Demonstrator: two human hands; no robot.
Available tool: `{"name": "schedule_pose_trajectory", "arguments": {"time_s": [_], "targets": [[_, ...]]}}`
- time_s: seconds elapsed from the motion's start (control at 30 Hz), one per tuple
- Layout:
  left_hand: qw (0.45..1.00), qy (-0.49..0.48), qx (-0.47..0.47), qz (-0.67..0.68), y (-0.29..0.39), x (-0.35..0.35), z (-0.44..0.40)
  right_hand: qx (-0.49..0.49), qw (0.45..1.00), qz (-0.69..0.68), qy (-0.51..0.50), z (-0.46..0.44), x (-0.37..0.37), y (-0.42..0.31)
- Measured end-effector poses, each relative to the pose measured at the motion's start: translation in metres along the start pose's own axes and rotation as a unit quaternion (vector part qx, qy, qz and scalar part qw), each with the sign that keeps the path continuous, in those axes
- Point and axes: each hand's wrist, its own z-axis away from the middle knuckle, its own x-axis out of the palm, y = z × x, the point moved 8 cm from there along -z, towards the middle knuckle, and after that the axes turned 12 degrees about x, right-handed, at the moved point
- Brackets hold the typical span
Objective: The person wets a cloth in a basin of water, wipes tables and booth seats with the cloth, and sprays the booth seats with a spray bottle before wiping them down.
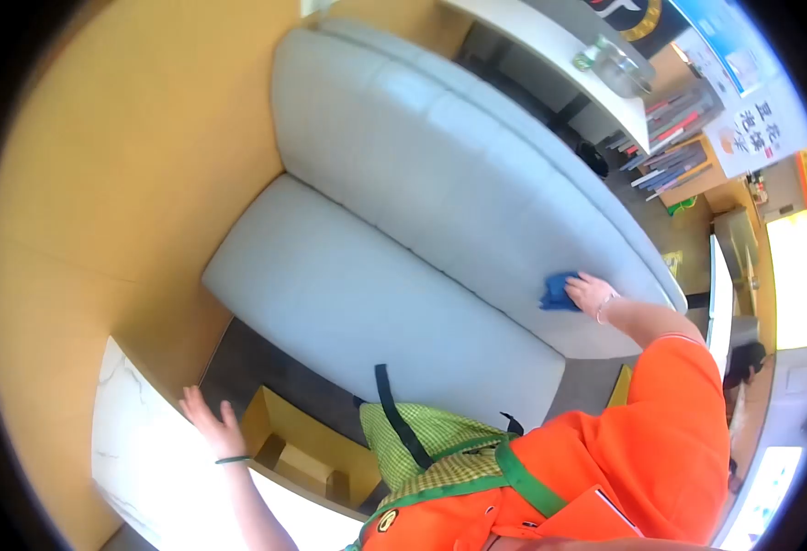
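Note:
A folded blue cloth (560, 291) lies against the backrest of a light grey sofa (403, 156), near its right end. My right hand (591, 294) presses on the cloth with its fingers closed over it. At the lower left, my left hand (211, 424) is held over the edge of a white marbled table (137, 432), fingers apart and holding nothing. Whether that hand touches the tabletop I cannot tell. Between the table and my body the sofa's seat cushion (367, 275) is in view.
A tan wall (137, 165) borders the sofa on the left. Behind the backrest stands a white table (550, 55) carrying a metal pot (619, 72). Several books or menus (670, 165) are stacked at the right. A yellowish box-like base (307, 445) sits beside the marbled table.

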Motion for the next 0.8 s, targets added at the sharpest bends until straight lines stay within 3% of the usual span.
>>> {"name": "schedule_pose_trajectory", "arguments": {"time_s": [0.07, 0.13, 0.23, 0.3, 0.33, 0.43, 0.47, 0.53, 0.6, 0.67, 0.73, 0.8], "targets": [[0.999, -0.009, -0.003, 0.041, 0.054, 0.004, 0.046, 0.039, 0.995, 0.007, -0.094, 0.080, 0.015, -0.002], [0.996, -0.011, -0.030, 0.088, 0.107, 0.004, 0.094, 0.197, 0.959, -0.079, -0.187, 0.149, 0.047, 0.006], [0.990, -0.064, 0.018, 0.122, 0.186, -0.002, 0.125, 0.308, 0.915, -0.169, -0.200, 0.243, 0.076, -0.007], [0.984, -0.089, 0.046, 0.146, 0.229, -0.010, 0.118, 0.409, 0.850, -0.238, -0.232, 0.303, 0.086, -0.017], [0.979, -0.081, 0.083, 0.168, 0.257, -0.023, 0.112, 0.412, 0.844, -0.247, -0.238, 0.329, 0.098, -0.028], [0.970, -0.067, 0.144, 0.182, 0.303, -0.037, 0.118, 0.538, 0.694, -0.417, -0.235, 0.409, 0.154, -0.058], [0.968, -0.060, 0.156, 0.184, 0.315, -0.038, 0.116, 0.546, 0.684, -0.422, -0.238, 0.427, 0.169, -0.070], [0.963, -0.070, 0.140, 0.219, 0.311, -0.021, 0.120, 0.593, 0.594, -0.504, -0.205, 0.449, 0.185, -0.093], [0.954, -0.104, 0.160, 0.229, 0.326, -0.006, 0.137, 0.596, 0.582, -0.521, -0.184, 0.464, 0.193, -0.106], [0.954, -0.114, 0.215, 0.177, 0.361, -0.004, 0.158, 0.560, 0.649, -0.508, -0.089, 0.458, 0.187, -0.097], [0.948, -0.116, 0.219, 0.198, 0.398, -0.006, 0.174, 0.573, 0.631, -0.520, -0.045, 0.459, 0.221, -0.093], [0.943, -0.115, 0.216, 0.225, 0.436, 0.004, 0.192, 0.563, 0.401, -0.721, -0.038, 0.469, 0.270, -0.100]]}}
